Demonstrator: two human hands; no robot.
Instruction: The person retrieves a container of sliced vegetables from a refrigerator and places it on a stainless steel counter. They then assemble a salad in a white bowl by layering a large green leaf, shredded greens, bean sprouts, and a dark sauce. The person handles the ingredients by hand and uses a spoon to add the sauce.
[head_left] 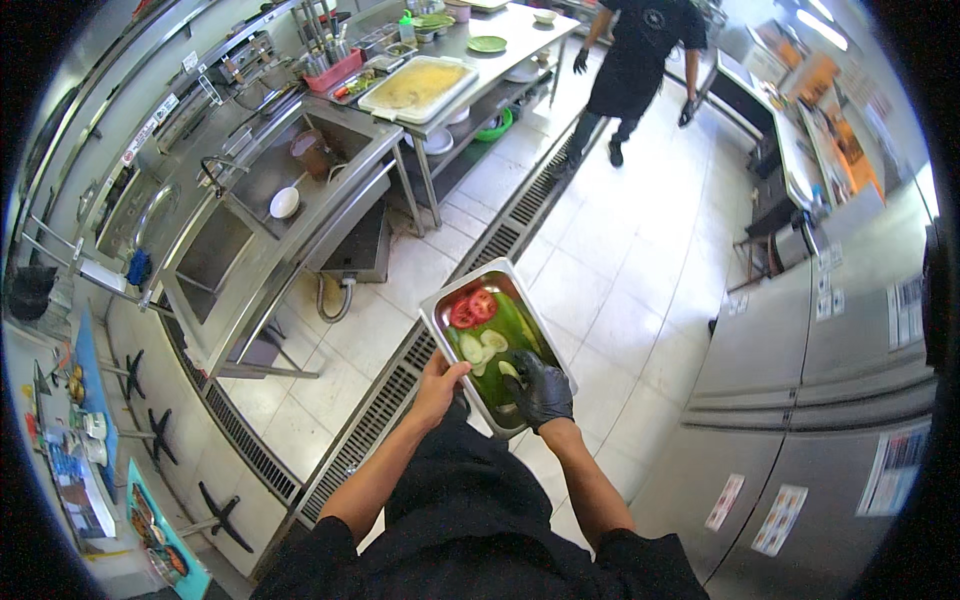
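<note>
A steel food pan (432,318) is held out in front of me. My left hand (437,388), bare, grips its left rim with the thumb over the edge. Inside lie tomato slices (473,307) at the far end, pale cucumber slices (482,347) in the middle, and long green pieces (512,322) along the right side whose kind I cannot make out. My right hand (541,391), in a black glove, reaches into the near right part of the pan. Its fingers are curled around a cucumber slice (508,370), and they partly hide the food beneath.
A steel sink (215,255) with a white bowl (285,203) stands left. Beyond it, a prep table holds a large tray of yellow food (418,88). A person in black (640,60) stands ahead by the floor drain grate (520,205). Steel fridges (740,430) line my right.
</note>
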